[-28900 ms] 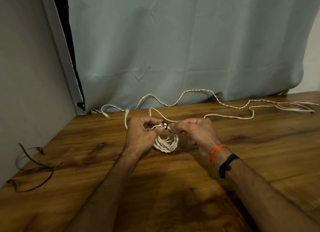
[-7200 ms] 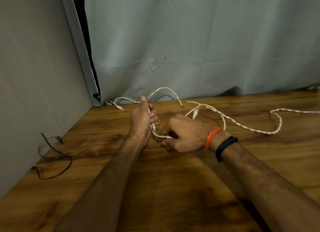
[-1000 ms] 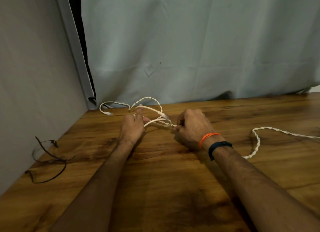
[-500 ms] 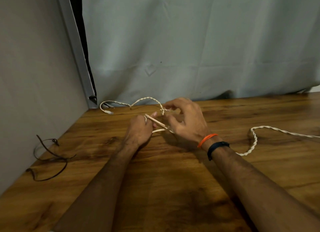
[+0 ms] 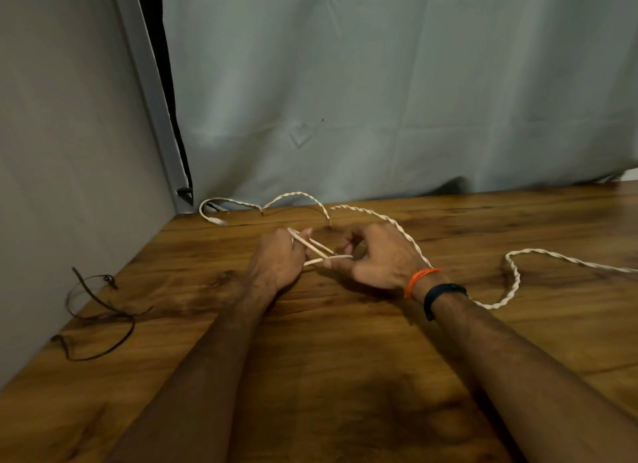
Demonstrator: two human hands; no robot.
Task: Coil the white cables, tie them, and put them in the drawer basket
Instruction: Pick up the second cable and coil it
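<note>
Both forearms reach over the brown wooden desk [image 5: 345, 376], hands close together. The left hand [image 5: 276, 260] curls its fingers round strands of the twisted white cable [image 5: 511, 283]; the right hand [image 5: 376, 259] seems to pinch the same strands between thumb and fingers. The cable's slack trails right and far-left across the desk.

Head view, forward-down, close over table [image 5: 345, 376]

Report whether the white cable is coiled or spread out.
Mostly spread: the cable trails across the table; only loops between both hands.
</note>
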